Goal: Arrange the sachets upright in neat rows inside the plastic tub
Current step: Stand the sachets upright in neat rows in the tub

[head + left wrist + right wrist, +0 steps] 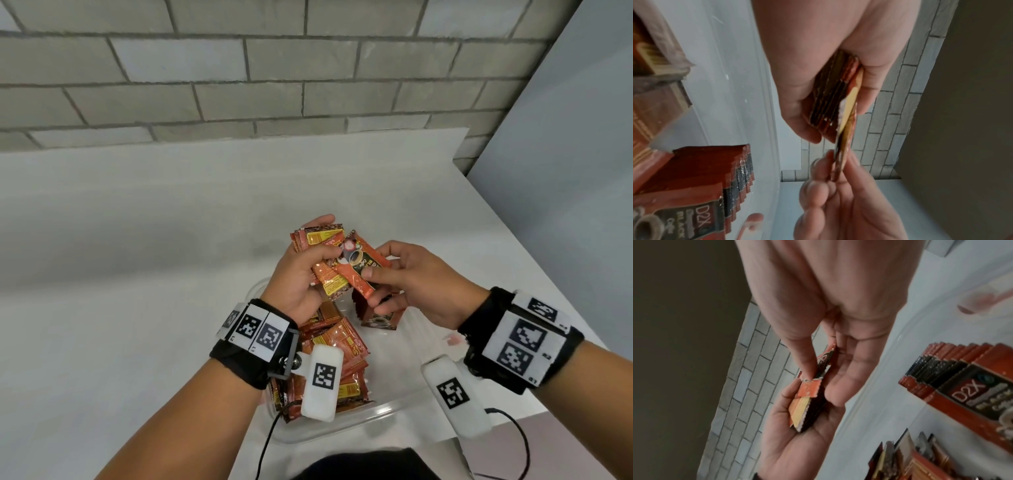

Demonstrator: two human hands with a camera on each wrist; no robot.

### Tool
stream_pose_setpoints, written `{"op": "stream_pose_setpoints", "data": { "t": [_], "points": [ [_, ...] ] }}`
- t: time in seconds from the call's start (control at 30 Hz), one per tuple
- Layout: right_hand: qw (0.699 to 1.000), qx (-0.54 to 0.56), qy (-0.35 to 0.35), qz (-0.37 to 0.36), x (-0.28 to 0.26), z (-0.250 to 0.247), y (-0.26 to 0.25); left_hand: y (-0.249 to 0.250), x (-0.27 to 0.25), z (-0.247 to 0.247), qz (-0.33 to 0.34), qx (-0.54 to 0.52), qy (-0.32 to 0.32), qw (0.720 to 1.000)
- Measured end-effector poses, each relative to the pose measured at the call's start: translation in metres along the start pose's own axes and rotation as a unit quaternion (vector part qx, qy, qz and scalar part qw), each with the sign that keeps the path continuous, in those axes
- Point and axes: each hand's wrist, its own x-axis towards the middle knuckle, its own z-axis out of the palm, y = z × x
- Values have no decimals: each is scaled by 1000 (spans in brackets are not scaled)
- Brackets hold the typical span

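Note:
My left hand (310, 262) grips a stack of orange-red coffee sachets (323, 236) above the clear plastic tub (346, 426). My right hand (376, 263) pinches a single sachet (356, 263) between thumb and fingers, laid slantwise against the front of that stack. In the left wrist view the stack (828, 97) sits edge-on in the palm. The right wrist view has the thumb pressing the single sachet (824, 363) above the stack (807, 410). A row of upright sachets (380, 317) stands in the tub's far right part. Loose sachets (337, 346) lie heaped on its left, partly under my left wrist.
The tub stands near the front edge of a white table (137, 274) that runs back to a grey brick wall (274, 85). The table's right edge (534, 274) lies close to my right wrist. A black cable (270, 442) hangs from the left wrist camera over the tub's front rim.

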Motion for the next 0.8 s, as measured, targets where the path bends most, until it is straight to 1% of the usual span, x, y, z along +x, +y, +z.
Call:
{"op": "stream_pose_setpoints", "data": {
  "t": [0.1,0.17,0.27,0.33,0.47,0.57,0.63,0.7,0.8],
  "points": [
    [1000,14,-3,-8,1,4,0,-2,-1,3,-14,-27,-15,999],
    [1000,2,-8,-9,2,8,0,-2,-1,4,-27,-18,-21,999],
    [999,-28,-12,-17,2,13,2,0,-1,3,-29,7,-39,999],
    [999,-33,8,-26,3,12,1,3,0,2,-34,16,-45,998],
    [996,3,72,-48,7,4,0,4,1,-3,-51,44,-45,997],
    [996,4,62,-59,6,-3,-3,2,1,-5,-71,66,-39,995],
    [995,-32,60,-68,5,-10,-5,2,2,-5,-84,64,-39,994],
    [989,-105,71,-78,2,-19,-6,3,1,-7,-96,52,-34,993],
    [964,-236,93,-76,-1,-32,-1,6,4,-13,-85,42,-10,995]
  ]
}}
